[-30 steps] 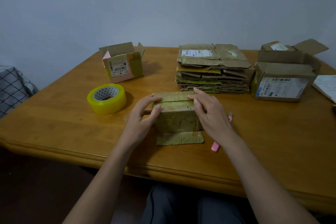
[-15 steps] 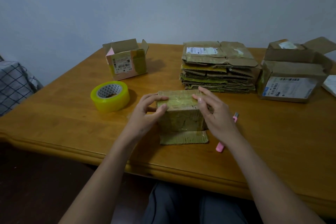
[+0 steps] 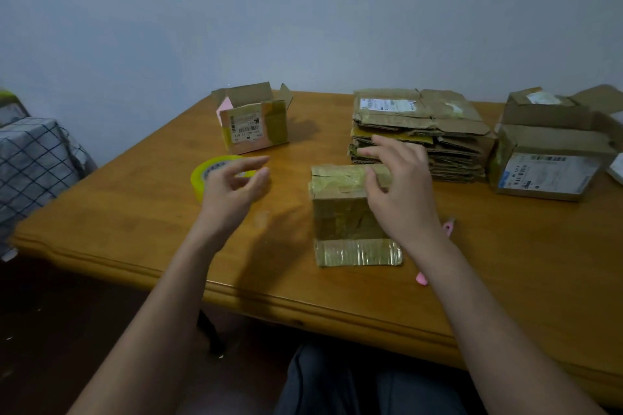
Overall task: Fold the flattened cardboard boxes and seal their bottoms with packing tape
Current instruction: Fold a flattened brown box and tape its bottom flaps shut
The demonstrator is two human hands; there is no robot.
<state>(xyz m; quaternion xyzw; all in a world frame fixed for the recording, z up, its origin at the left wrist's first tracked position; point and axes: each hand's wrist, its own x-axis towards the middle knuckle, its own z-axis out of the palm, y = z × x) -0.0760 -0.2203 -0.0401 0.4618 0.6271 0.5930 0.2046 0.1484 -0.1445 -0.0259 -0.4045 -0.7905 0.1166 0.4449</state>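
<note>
Boxes [image 3: 350, 209]: perhaps four; one tape roll [image 3: 202, 178].

three folded boxes [image 3: 340, 209] [image 3: 255, 121] [image 3: 553, 153] sitting out, one flat stack [image 3: 421, 131], one tape roll [image 3: 202, 178], one pink cutter [image 3: 422, 279], two hands [image 3: 232, 192] [image 3: 401, 192] showing.

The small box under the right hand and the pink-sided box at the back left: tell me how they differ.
The small box stands with folded flaps facing up, crossed by old tape; the pink-sided box stands with its top flaps open. The small box has one flap lying flat on the table toward the person; the pink-sided box shows none. The pink-sided box carries a barcode label; the small box shows none. Both are brown, reused, tape-marked cardboard.
</note>
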